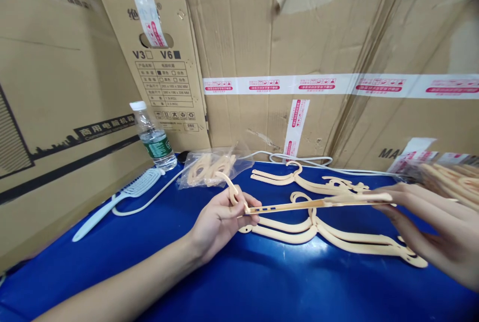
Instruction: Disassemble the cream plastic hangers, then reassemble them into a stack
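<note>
My left hand (213, 223) pinches one end of a beige plastic hanger (295, 206), where a curved hook piece sticks up past the fingers. The hanger is seen nearly edge-on, with small slots near that end. My right hand (436, 230) is closed on its other end, with the fingertips partly hidden. Below it, more beige hangers (286, 236) lie on the blue table (232, 287). Another beige hanger (277, 178) rests farther back, partly covered by the held one.
Clear bags hold beige parts, one bag (211, 167) at centre left and another (452, 182) at far right. A pale hairbrush (119, 197) and a water bottle (155, 140) stand left. A white cable (310, 160) runs along cardboard boxes (262, 127) behind.
</note>
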Available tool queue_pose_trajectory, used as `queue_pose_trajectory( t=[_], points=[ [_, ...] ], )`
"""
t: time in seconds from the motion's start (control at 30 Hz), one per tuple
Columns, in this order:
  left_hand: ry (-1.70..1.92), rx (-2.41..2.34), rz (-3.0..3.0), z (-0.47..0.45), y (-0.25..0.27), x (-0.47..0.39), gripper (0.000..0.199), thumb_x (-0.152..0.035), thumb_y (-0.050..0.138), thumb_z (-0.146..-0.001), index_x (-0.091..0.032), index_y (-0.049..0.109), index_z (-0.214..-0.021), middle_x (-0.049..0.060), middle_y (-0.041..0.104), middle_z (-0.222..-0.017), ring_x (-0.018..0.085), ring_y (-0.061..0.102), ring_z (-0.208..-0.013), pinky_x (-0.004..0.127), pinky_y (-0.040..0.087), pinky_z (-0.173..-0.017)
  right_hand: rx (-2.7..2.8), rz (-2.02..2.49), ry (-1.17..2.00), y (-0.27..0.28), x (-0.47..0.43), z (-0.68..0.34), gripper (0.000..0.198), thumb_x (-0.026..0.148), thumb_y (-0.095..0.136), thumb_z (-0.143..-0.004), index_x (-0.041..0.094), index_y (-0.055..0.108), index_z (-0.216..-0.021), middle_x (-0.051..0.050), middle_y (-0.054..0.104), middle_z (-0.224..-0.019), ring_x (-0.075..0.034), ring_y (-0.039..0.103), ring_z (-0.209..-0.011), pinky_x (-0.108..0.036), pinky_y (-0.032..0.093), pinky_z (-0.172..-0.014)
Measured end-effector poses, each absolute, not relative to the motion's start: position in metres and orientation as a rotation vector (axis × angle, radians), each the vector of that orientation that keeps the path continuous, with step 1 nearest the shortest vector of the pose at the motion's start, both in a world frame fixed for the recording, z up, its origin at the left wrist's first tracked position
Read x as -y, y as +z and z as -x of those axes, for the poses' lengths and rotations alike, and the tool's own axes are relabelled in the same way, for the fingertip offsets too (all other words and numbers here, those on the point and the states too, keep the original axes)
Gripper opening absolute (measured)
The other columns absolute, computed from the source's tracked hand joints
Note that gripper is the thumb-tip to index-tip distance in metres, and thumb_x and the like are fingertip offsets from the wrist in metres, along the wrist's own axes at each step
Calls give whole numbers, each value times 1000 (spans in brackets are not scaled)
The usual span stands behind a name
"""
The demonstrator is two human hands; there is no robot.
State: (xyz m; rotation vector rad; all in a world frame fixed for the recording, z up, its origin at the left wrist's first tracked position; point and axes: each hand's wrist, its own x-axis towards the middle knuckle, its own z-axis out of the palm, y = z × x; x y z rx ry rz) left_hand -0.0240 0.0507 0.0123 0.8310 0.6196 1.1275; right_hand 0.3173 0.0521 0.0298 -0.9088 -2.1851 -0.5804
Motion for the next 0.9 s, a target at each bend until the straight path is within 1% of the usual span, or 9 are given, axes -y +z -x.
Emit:
queue_pose_trajectory(
  t=[0.1,0.23,0.33,0.47,0.63,0.8,0.9],
  points=[
    [1130,-651,-817,24,12,-51,11,-13,70,-75,-13,60,-70,7,70,-82,18,66,-69,31,50,-70,2192,917,-558,29,-52,-318,23,19,51,-88,26,57,-110,-5,67,-95,-21,67,-78,-30,50,-70],
    [1152,-675,-812,24,12,-51,14,-14,73,-74,-14,59,-70,6,71,-82,19,66,-70,32,50,-71,2182,908,-570,29,-50,-317,24,17,53,-87,24,58,-109,-5,68,-94,-20,67,-77,-29,50,-72],
    [1177,-705,-855,24,10,-50,18,-18,77,-73,-13,59,-71,6,70,-80,18,65,-66,31,49,-68,2173,914,-565,28,-49,-315,26,16,55,-85,26,59,-109,-4,68,-94,-20,68,-75,-28,52,-71],
    [1225,-765,-866,21,8,-51,21,-20,80,-71,-11,62,-71,4,67,-74,14,60,-62,26,47,-63,2164,923,-558,25,-47,-314,34,18,56,-84,31,58,-115,-3,67,-98,-22,68,-77,-32,53,-73],
    [1269,-824,-821,19,6,-50,22,-15,78,-73,-12,57,-70,5,68,-73,13,60,-60,24,46,-61,2202,914,-536,23,-45,-314,46,16,58,-82,33,54,-124,-3,68,-103,-24,69,-81,-34,55,-74],
    [1332,-840,-808,18,5,-50,25,-11,76,-72,-15,52,-71,4,69,-73,11,58,-54,22,44,-55,2208,926,-497,17,-44,-316,52,18,58,-83,36,51,-131,-2,70,-109,-27,71,-89,-37,58,-81],
    [1350,-851,-782,18,4,-52,24,-9,76,-71,-15,52,-72,3,69,-72,10,58,-53,21,46,-54,2203,953,-482,13,-45,-315,52,20,57,-84,36,50,-133,-2,70,-112,-28,72,-90,-38,59,-81]
  ],
)
